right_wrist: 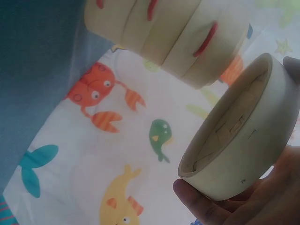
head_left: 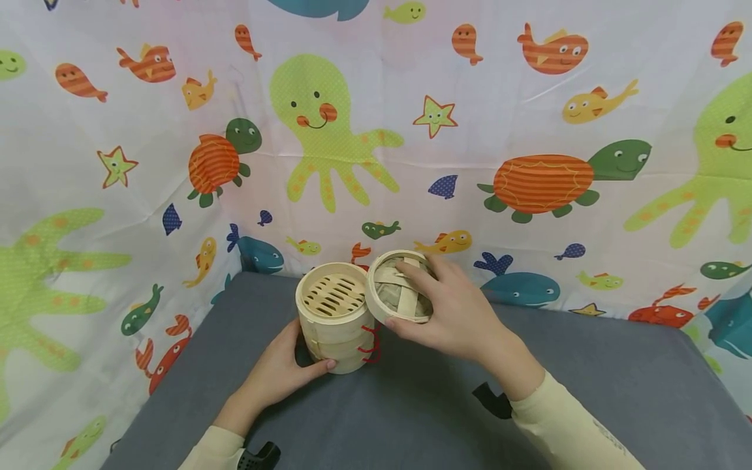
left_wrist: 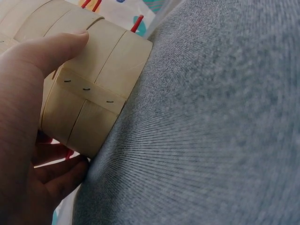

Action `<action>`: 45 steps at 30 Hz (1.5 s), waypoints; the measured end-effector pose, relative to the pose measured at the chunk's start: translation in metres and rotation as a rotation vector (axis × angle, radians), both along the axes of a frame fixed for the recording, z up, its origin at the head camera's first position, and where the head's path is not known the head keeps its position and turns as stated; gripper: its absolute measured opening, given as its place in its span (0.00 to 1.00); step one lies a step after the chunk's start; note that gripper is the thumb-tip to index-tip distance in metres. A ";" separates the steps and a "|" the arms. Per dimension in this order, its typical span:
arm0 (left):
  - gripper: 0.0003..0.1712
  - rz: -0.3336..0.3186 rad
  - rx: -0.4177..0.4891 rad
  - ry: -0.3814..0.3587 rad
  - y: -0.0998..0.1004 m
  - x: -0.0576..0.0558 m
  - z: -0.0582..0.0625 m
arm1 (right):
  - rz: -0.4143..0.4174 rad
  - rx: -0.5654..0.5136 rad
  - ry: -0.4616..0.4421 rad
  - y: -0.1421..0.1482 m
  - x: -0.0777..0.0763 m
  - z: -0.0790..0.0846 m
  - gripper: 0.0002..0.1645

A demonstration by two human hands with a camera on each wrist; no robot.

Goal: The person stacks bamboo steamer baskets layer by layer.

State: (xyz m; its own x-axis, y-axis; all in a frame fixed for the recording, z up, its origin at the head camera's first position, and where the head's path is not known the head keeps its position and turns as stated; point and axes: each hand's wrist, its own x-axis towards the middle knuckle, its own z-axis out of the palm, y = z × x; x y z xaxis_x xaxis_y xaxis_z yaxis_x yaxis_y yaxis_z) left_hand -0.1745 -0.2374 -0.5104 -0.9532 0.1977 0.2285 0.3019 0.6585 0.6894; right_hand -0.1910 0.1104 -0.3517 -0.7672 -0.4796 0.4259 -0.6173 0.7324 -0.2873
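A pale round bamboo steamer (head_left: 337, 333) stands on the grey surface, its stacked tiers showing a slatted floor at the top. Red loops (head_left: 369, 358) stick out from its right side. My left hand (head_left: 271, 380) grips it low on the left, thumb across the front and fingers round the back; the left wrist view shows the stapled wall (left_wrist: 117, 56) under the thumb. Up beside the top rim, my right hand (head_left: 458, 313) holds the steamer lid (head_left: 384, 287) by its edge, tilted. In the right wrist view the lid (right_wrist: 253, 136) is apart from the stack.
The grey cloth-covered surface (head_left: 564, 391) stretches to both sides. A white curtain (head_left: 435, 72) printed with sea animals hangs right behind the steamer and along the left. Dark straps (head_left: 492, 401) sit near both wrists.
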 end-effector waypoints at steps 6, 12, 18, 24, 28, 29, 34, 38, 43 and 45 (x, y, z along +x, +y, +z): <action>0.68 -0.005 0.007 -0.003 0.001 0.000 0.001 | 0.008 0.004 -0.051 -0.012 -0.001 0.006 0.53; 0.68 -0.003 0.006 -0.009 0.003 -0.001 0.003 | 0.053 0.007 -0.034 -0.027 -0.005 0.011 0.54; 0.69 -0.009 0.007 -0.010 0.003 -0.001 0.002 | 0.107 0.003 0.005 -0.039 -0.011 0.011 0.52; 0.67 -0.018 0.012 -0.005 0.003 -0.001 0.001 | 0.112 0.025 -0.008 -0.049 -0.015 0.009 0.52; 0.68 -0.021 0.016 -0.012 0.004 -0.001 0.001 | 0.110 0.040 -0.015 -0.055 -0.019 0.007 0.52; 0.67 -0.021 0.016 -0.011 0.004 -0.001 0.001 | 0.109 0.044 -0.018 -0.057 -0.020 0.007 0.52; 0.67 -0.020 0.015 -0.011 0.003 0.001 0.002 | 0.113 0.062 -0.037 -0.064 -0.023 0.005 0.53; 0.67 -0.022 0.014 -0.022 0.002 0.003 0.004 | 0.105 0.072 -0.068 -0.068 -0.024 0.004 0.54; 0.67 -0.024 0.012 -0.024 0.001 0.003 0.005 | 0.107 0.073 -0.080 -0.075 -0.028 0.003 0.55; 0.67 -0.023 0.013 -0.024 0.001 0.003 0.005 | 0.110 0.076 -0.083 -0.078 -0.029 0.004 0.55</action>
State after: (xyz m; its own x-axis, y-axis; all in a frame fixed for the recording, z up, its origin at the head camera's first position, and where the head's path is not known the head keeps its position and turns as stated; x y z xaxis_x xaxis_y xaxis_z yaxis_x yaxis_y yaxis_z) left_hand -0.1713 -0.2363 -0.5050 -0.9536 0.2171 0.2087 0.3006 0.6425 0.7049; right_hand -0.2196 0.0319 -0.3480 -0.7397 -0.5908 0.3222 -0.6710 0.6835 -0.2874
